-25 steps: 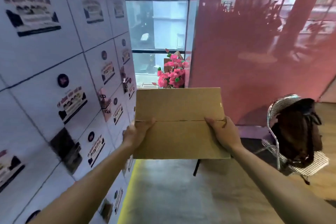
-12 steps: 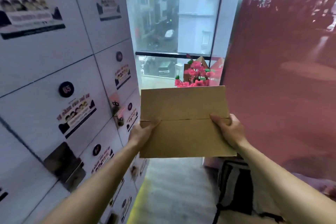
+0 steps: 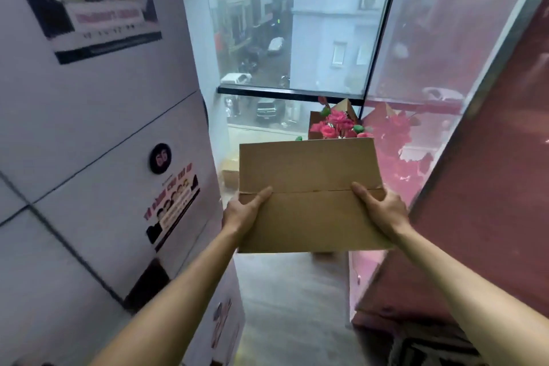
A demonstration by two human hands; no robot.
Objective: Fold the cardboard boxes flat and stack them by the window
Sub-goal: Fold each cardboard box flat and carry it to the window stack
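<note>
The person is holding a flattened cardboard box (image 3: pixel 309 193) out at arm's length, facing the window (image 3: pixel 297 33) at the end of a narrow passage between a wall of lockers (image 3: pixel 89 142) on the left and a red glass partition (image 3: pixel 490 172) on the right. The left hand (image 3: pixel 242 212) is gripping the box's left edge, thumb lying across the top face at the crease, while the right hand (image 3: pixel 381 208) is clasping the right edge in the same way — both hands are grasping the box, neither one free. The box is hanging in the air, tilted slightly toward the camera, well above the floor. Beyond its far edge, pink artificial flowers (image 3: pixel 335 125) are poking out of a brown container near the glass, and what looks like more cardboard (image 3: pixel 230 169) is lying low beside the lockers, though it is too blurred to be sure it is a stack. Folding appears finished for this box; the step in hand is the carry to the window. The next move is calling for a lowering toward that spot — setting the box down flat, clear of the flowers, and only then releasing both grips.
</note>
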